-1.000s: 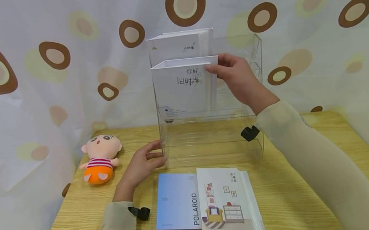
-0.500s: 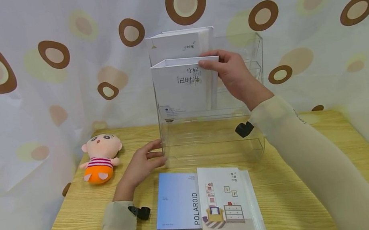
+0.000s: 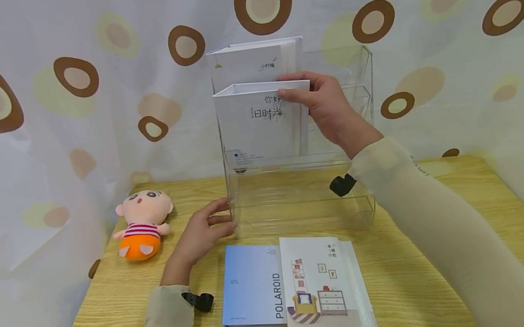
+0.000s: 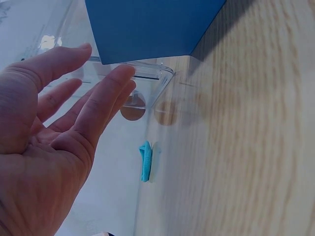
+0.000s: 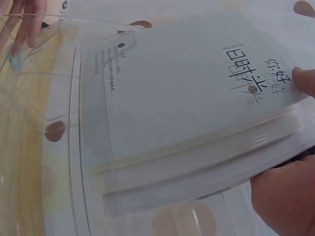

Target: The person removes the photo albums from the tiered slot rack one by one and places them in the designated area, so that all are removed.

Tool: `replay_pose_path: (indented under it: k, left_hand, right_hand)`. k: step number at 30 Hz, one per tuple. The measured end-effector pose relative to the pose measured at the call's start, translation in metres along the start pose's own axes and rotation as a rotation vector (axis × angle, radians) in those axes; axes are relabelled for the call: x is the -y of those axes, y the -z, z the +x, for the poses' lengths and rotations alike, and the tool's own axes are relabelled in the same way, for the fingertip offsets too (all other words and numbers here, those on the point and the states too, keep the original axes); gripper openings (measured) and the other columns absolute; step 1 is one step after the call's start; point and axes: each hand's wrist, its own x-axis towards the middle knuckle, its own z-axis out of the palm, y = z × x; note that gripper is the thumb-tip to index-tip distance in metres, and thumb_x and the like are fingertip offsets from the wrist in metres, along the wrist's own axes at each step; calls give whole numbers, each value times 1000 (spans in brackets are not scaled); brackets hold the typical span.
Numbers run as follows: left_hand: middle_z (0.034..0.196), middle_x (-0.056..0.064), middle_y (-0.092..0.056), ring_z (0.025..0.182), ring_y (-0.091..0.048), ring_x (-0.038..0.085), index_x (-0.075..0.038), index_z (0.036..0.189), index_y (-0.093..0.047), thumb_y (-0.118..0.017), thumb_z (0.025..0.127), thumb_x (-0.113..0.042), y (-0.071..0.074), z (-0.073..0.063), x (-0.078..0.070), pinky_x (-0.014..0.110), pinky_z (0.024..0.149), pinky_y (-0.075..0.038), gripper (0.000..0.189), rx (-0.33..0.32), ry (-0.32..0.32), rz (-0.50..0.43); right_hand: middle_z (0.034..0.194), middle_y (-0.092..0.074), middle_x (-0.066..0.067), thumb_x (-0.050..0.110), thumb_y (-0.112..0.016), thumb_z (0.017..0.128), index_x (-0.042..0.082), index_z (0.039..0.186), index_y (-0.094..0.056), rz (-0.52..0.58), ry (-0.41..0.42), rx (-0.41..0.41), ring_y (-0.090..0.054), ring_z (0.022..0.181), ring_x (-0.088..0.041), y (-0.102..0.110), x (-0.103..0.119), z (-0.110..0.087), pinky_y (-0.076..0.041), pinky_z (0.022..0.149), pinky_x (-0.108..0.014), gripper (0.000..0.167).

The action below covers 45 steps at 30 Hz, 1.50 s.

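A white photo album (image 3: 256, 129) with dark Chinese lettering stands upright in the middle tier of a clear acrylic rack (image 3: 296, 181). My right hand (image 3: 327, 103) pinches its top edge near the right corner, thumb on the front cover and fingers behind. The right wrist view shows the album's pages (image 5: 211, 152) in their clear sleeves from the side. A second white album (image 3: 245, 65) stands in the tier behind. With fingers loosely extended, my left hand (image 3: 203, 231) is at the rack's lower left side, fingertips right at the clear panel.
On the wooden table (image 3: 416, 276), before the rack, lie a blue POLAROID album (image 3: 251, 287) and a white album with a furniture drawing (image 3: 319, 304). A plush doll (image 3: 142, 224) lies at the left. The left wrist view shows a small turquoise clip (image 4: 145, 162).
My right hand has slid left along the top edge of the white album, from its corner inward. The album and my left hand have stayed in place.
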Motion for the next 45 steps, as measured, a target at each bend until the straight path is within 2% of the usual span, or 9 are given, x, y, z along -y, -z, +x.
replay_pose_path:
  k: [5,15,31,38,45]
  left_hand:
    - [173,21,-49,152,-59,45,-8,173,-40,-72,108,-10,0,-1,0,48,112,-64,73,-1,4,-4]
    - [171,23,-50,151,-59,47,-7,173,-41,-73,108,-13,0,-1,-1,49,112,-64,72,4,-17,0]
    - [170,21,-51,151,-60,45,-9,173,-42,-73,108,-13,1,2,1,50,113,-64,72,2,-10,14]
    - [171,21,-51,151,-59,45,-9,173,-42,-73,108,-12,1,0,2,49,112,-64,71,7,-4,2]
    - [171,21,-51,151,-59,45,-10,173,-42,-72,108,-11,1,0,1,49,112,-64,71,3,-7,-2]
  right_hand:
    - [122,-82,2,21,-83,103,11,137,-79,9,17,-29,-74,120,-18,-4,-4,2,-57,110,-36,35]
    - [118,-82,3,20,-83,103,10,130,-81,17,31,-93,-75,117,-19,-9,-6,1,-59,109,-37,29]
    - [116,-83,1,19,-86,100,12,123,-84,39,33,-122,-76,113,-20,-11,-4,1,-60,105,-37,24]
    - [112,-83,2,20,-86,100,11,126,-83,23,44,-127,-78,107,-18,-11,1,1,-62,102,-35,27]
    - [112,-83,3,19,-86,100,11,126,-83,22,38,-127,-78,109,-17,-11,7,0,-61,104,-37,27]
